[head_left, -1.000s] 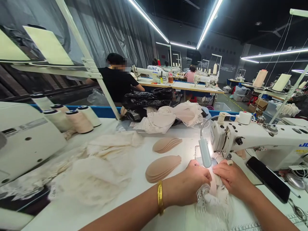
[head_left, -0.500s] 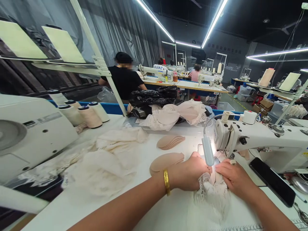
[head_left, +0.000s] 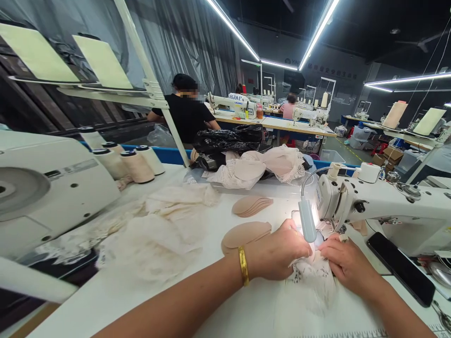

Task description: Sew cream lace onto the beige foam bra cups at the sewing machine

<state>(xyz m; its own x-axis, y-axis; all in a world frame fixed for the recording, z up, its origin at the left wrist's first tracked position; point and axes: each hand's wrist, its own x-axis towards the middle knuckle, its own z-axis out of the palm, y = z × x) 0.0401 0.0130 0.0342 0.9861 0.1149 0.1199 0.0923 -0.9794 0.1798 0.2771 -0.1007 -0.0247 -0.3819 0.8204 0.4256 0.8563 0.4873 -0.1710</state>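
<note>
A pale lace garment piece (head_left: 315, 279) lies bunched in front of the sewing machine (head_left: 384, 195). My left hand (head_left: 282, 251), with a gold bangle (head_left: 243, 265) at the wrist, is closed on the left side of the fabric. On its right edge my right hand (head_left: 347, 260) presses with bent fingers, gripping the cloth near the needle area. A small gooseneck lamp (head_left: 307, 220) lights the spot and partly hides the fingertips and the needle. Left of my left hand lie two stacks of beige bra pads (head_left: 252, 206), the nearer stack (head_left: 243, 234) partly behind my wrist.
Loose cream fabric (head_left: 155, 234) spreads across the table's left. A black phone (head_left: 401, 267) lies right of my right hand. Behind the pads sit lace bra pieces (head_left: 246, 169) and a black plastic bag (head_left: 229, 138). Thread cones (head_left: 136, 164) stand at left. A co-worker (head_left: 186, 110) sits ahead.
The view has shifted slightly, so the scene sits a little further right. Both hands stay on the lace piece, which has moved slightly and bunched differently between them.
</note>
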